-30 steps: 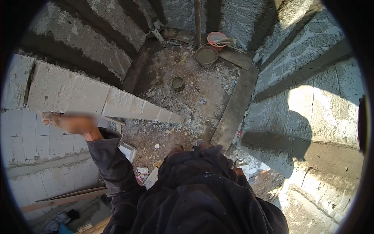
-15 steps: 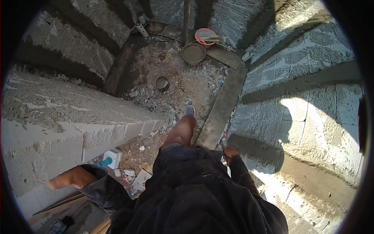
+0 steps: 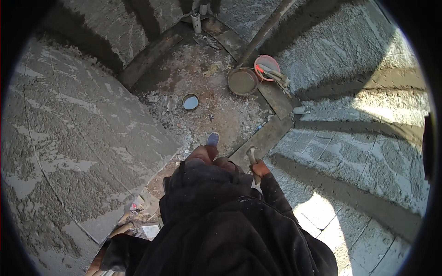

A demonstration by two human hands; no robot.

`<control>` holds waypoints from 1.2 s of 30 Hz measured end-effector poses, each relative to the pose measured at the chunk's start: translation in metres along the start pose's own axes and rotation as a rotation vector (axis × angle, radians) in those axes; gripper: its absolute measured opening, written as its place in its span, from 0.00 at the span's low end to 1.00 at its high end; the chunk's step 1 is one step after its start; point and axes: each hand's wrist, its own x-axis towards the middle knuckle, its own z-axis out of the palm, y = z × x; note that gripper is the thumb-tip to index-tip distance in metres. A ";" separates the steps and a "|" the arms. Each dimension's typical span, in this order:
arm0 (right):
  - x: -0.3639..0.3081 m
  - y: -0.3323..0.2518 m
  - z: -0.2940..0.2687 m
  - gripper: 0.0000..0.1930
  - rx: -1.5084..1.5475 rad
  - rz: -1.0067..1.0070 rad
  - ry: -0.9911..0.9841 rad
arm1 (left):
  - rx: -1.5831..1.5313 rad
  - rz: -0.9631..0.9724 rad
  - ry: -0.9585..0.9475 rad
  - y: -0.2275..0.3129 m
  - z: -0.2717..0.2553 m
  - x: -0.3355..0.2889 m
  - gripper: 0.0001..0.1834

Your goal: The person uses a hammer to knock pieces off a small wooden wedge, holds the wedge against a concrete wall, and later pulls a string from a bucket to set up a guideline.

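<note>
My right hand point(image 3: 261, 169) is closed around a short, pale-handled tool point(image 3: 252, 157) at my right side. The tool looks like a hammer with a small head at its top, but its exact kind is unclear. Beyond that hand, a long board point(image 3: 269, 138) lies along the foot of the right wall. Low at the left edge, only part of my left hand point(image 3: 95, 264) shows past the dark sleeve. Its fingers are hidden, beside the rough plastered wall point(image 3: 92, 156).
Ahead on the rubble-strewn floor stand a small round tin point(image 3: 190, 102) of liquid, a wide bucket point(image 3: 243, 82) and a pink-rimmed bucket point(image 3: 267, 64) with tools across it. A pole point(image 3: 264, 32) leans nearby. A white pipe end point(image 3: 301, 110) sticks out at the right wall.
My view has turned and moved forward past the left wall's end. My left hand has dropped back toward the lower edge. The right hand's tool now shows more fully.
</note>
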 end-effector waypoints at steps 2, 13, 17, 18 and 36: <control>0.027 -0.024 -0.017 0.17 0.124 0.019 0.043 | 0.034 -0.056 0.053 -0.010 -0.027 -0.002 0.22; 0.100 -0.073 -0.135 0.14 0.197 -0.042 0.006 | 0.089 -0.292 0.315 -0.026 -0.123 -0.050 0.21; 0.141 -0.074 -0.156 0.20 0.119 0.008 -0.037 | 0.056 -0.335 0.393 -0.025 -0.138 -0.068 0.21; 0.148 -0.078 -0.158 0.20 0.109 0.004 -0.052 | 0.039 -0.338 0.414 -0.020 -0.144 -0.073 0.21; 0.301 -0.152 -0.303 0.10 -0.674 -0.074 -0.480 | 0.525 -1.208 -0.735 0.022 -0.035 -0.630 0.15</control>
